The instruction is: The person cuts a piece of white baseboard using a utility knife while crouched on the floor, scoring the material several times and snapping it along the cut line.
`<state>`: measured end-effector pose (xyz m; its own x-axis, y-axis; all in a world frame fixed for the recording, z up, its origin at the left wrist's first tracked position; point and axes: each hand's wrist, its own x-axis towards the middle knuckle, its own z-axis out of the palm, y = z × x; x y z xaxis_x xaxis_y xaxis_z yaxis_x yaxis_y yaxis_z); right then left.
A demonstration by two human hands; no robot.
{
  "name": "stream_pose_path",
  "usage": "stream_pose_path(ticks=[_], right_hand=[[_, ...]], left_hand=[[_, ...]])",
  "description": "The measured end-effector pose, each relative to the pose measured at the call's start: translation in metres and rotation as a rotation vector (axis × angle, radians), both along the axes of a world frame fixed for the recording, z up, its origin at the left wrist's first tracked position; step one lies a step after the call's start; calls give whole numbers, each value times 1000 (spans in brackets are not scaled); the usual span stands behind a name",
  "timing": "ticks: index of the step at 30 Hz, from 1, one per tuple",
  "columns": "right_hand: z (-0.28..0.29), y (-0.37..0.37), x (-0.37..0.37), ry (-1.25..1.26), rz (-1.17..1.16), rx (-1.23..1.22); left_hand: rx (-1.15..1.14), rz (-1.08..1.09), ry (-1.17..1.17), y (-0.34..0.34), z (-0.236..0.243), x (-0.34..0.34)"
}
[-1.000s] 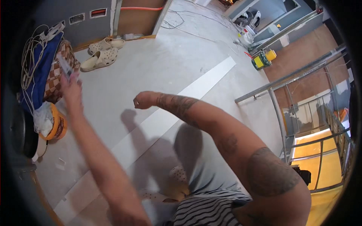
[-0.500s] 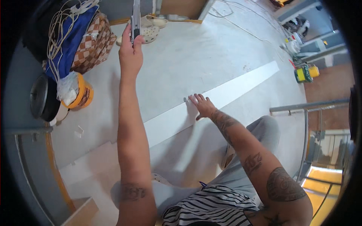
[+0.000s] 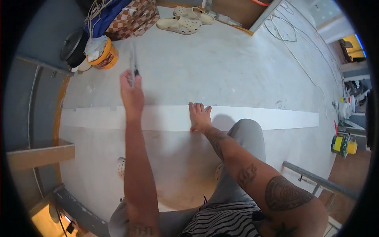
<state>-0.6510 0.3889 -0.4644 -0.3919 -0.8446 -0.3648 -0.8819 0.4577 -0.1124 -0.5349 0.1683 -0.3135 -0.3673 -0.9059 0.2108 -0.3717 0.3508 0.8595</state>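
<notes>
A long, narrow white board [image 3: 167, 117] lies flat on the floor, running from left to right in front of my knees. My left hand [image 3: 132, 96] is raised over its left part, fingers closed round a utility knife [image 3: 133, 59]. The silver knife with a dark slider points away from me and is smeared by motion, so its blade cannot be made out. My right hand [image 3: 201, 117] rests on the board near its middle, fingers stretched out toward the far edge and holding nothing.
At the far left stand an orange bucket [image 3: 106, 57], a black pot [image 3: 73, 47] and a checkered bag [image 3: 132, 19]. Beige clogs [image 3: 179, 24] lie at the back. A cord [image 3: 304, 65] trails over the floor at right; a metal rail [image 3: 316, 177] stands near right.
The view has turned, so the board now runs straight across. My left hand has come back nearer with the utility knife. The right hand still lies on the board.
</notes>
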Motion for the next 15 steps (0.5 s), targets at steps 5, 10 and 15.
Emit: stream_pose_path(ticks=[5, 10, 15], right_hand=[[-19, 9, -14, 10, -22, -41], [-19, 8, -10, -32, -8, -85], [-11, -6, 0, -58, -48, -116]], left_hand=[[401, -65, -31, 84, -95, 15], [845, -83, 92, 146, -183, 59], [786, -75, 178, 171, -239, 81]])
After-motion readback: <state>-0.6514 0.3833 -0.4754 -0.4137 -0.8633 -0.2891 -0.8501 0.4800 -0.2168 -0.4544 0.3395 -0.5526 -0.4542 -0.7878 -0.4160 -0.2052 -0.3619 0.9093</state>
